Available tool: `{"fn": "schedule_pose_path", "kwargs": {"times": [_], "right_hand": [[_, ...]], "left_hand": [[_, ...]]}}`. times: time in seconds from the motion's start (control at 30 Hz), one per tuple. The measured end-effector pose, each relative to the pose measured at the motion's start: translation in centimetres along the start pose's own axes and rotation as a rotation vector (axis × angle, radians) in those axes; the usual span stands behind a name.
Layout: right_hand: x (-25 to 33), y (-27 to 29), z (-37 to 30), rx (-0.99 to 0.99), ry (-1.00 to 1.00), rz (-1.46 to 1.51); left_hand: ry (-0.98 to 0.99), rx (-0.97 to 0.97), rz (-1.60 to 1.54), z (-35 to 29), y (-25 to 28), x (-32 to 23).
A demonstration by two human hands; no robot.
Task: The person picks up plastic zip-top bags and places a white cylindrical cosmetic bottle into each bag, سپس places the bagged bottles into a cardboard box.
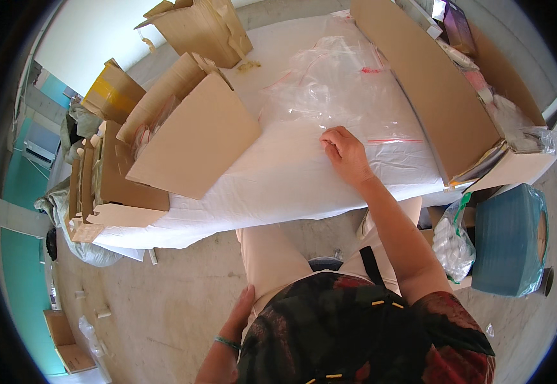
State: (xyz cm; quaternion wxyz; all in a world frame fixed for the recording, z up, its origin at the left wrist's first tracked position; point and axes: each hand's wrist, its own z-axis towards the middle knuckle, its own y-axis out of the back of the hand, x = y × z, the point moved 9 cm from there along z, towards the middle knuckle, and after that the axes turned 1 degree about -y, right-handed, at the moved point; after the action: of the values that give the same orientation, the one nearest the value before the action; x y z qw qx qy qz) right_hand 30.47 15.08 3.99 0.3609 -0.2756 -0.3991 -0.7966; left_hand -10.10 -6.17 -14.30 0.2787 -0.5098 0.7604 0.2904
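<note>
My right hand rests on the white-covered table at the near edge of a spread of clear plastic zip bags with red closure strips. Its fingers are curled in, and I cannot see whether anything is inside them. One bag with a red strip lies just to the right of that hand. My left hand lies against my left thigh, below the table edge, with its fingers stretched along the trouser leg. Part of that hand is hidden at the thigh's side, and nothing shows in it.
A tilted open cardboard box holding clear bags stands on the table's left, beside more cartons. Another carton is behind. A long cardboard box bounds the right side. Below it are a bag of white items and a blue wrapped bundle.
</note>
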Motion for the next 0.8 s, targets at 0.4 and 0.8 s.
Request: {"fn": "schedule_pose_path", "kwargs": {"times": [0.4, 0.8], "right_hand": [[16.3, 16.5, 0.6, -0.191, 0.154, 0.478], [28.0, 24.4, -3.2, -0.152, 0.663, 0.31]], "left_hand": [[-0.581, -0.101, 0.511, 0.4, -5.3, -11.3], [-0.771, -0.043, 0.563, 2.8, -8.0, -12.1]]}}
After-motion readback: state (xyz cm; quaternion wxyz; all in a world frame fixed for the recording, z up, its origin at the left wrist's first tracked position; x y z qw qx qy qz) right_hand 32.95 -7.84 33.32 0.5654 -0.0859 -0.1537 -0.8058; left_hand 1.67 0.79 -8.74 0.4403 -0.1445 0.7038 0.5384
